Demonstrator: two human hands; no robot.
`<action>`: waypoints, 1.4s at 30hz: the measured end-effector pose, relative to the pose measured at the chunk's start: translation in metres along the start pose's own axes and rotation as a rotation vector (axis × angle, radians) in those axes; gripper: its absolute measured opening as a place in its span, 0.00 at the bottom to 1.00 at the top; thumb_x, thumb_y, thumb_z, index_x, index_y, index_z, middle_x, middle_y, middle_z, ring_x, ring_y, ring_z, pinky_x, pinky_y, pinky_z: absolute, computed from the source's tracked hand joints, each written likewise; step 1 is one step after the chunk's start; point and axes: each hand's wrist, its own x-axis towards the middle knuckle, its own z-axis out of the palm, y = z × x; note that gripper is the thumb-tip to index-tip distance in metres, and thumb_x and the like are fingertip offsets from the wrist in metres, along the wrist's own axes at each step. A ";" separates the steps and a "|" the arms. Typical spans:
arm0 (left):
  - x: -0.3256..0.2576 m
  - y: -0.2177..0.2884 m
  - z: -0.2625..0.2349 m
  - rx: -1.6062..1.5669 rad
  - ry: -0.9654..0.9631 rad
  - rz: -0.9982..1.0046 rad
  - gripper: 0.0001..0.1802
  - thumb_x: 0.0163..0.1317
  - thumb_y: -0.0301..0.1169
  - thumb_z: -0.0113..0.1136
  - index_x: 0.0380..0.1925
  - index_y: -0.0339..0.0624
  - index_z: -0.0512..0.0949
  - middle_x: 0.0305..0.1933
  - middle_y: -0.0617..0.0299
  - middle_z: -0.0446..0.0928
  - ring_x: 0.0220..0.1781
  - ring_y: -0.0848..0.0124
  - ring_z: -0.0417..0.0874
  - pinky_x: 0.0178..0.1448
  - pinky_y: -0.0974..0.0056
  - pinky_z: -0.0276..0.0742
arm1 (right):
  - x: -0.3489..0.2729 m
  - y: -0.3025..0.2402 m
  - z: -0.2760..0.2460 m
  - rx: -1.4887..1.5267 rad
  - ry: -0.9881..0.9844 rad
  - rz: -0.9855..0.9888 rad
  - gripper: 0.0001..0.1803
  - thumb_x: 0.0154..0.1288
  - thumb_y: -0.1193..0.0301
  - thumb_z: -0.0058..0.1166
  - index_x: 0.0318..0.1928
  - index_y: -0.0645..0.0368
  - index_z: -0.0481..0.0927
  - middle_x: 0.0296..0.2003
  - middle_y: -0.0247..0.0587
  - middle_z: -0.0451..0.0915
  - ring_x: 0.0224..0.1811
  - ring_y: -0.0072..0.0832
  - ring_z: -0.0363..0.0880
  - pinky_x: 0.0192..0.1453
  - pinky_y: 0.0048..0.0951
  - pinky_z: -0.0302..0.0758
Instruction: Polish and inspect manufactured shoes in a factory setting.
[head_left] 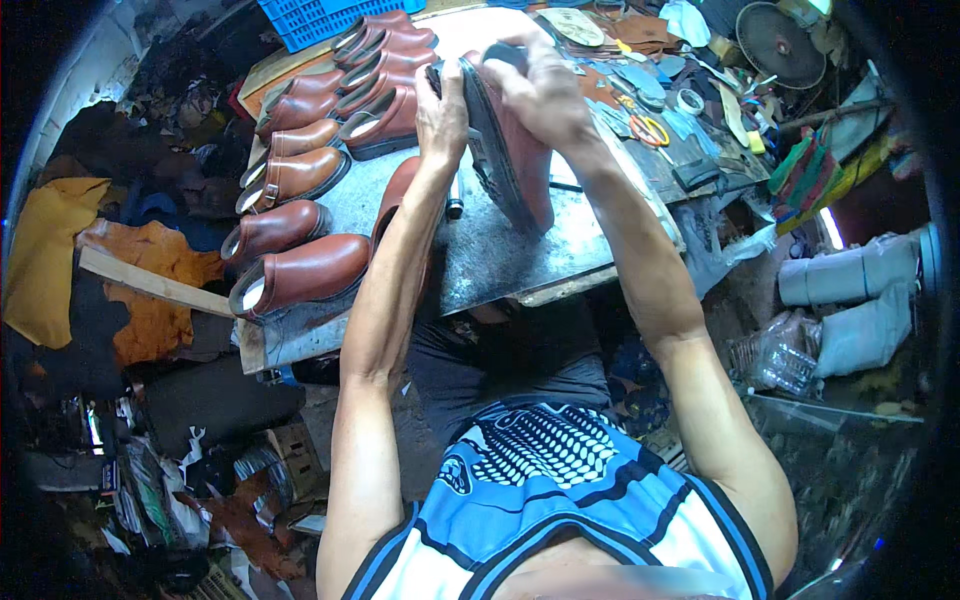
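Observation:
I hold a reddish-brown leather shoe (pixel 525 165) on its side over the grey work table (pixel 500 250), its dark sole (pixel 490 150) turned toward me. My left hand (pixel 440 115) grips the sole's left edge. My right hand (pixel 540 90) clasps the shoe's top end from the right. Another brown shoe (pixel 395 195) lies partly hidden under my left forearm.
Several brown shoes (pixel 300 270) stand in rows along the table's left side, up to a blue crate (pixel 310 18). Orange-handled scissors (pixel 650 130), tape and leather scraps litter the far right. Orange leather (pixel 150 290) and a wooden strip lie at left; white boots (pixel 850 300) at right.

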 end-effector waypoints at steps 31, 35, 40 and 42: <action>0.029 -0.028 -0.013 0.028 0.035 -0.019 0.32 0.74 0.55 0.52 0.62 0.38 0.71 0.54 0.52 0.77 0.53 0.63 0.79 0.59 0.61 0.75 | -0.086 0.041 -0.013 0.088 -0.089 0.108 0.17 0.71 0.64 0.58 0.57 0.53 0.75 0.39 0.51 0.86 0.44 0.44 0.88 0.48 0.38 0.81; 0.018 -0.009 0.009 -0.056 -0.004 -0.210 0.31 0.75 0.52 0.52 0.64 0.38 0.69 0.54 0.52 0.78 0.49 0.64 0.80 0.45 0.61 0.82 | -0.025 0.046 0.003 -0.046 -0.015 -0.022 0.17 0.73 0.59 0.53 0.56 0.53 0.75 0.44 0.57 0.85 0.47 0.57 0.85 0.50 0.48 0.80; 0.037 -0.048 -0.025 0.167 0.129 0.022 0.34 0.75 0.53 0.50 0.68 0.37 0.67 0.60 0.46 0.76 0.53 0.61 0.80 0.53 0.61 0.80 | -0.110 0.039 -0.019 -0.042 -0.355 0.034 0.17 0.72 0.63 0.55 0.57 0.50 0.74 0.48 0.52 0.85 0.50 0.52 0.86 0.55 0.44 0.80; 0.038 -0.050 -0.023 0.153 0.063 0.094 0.34 0.75 0.53 0.50 0.69 0.38 0.66 0.59 0.46 0.76 0.54 0.60 0.80 0.45 0.60 0.82 | -0.105 0.032 -0.021 0.035 -0.318 0.103 0.17 0.72 0.63 0.56 0.58 0.50 0.75 0.49 0.52 0.85 0.50 0.49 0.86 0.54 0.42 0.81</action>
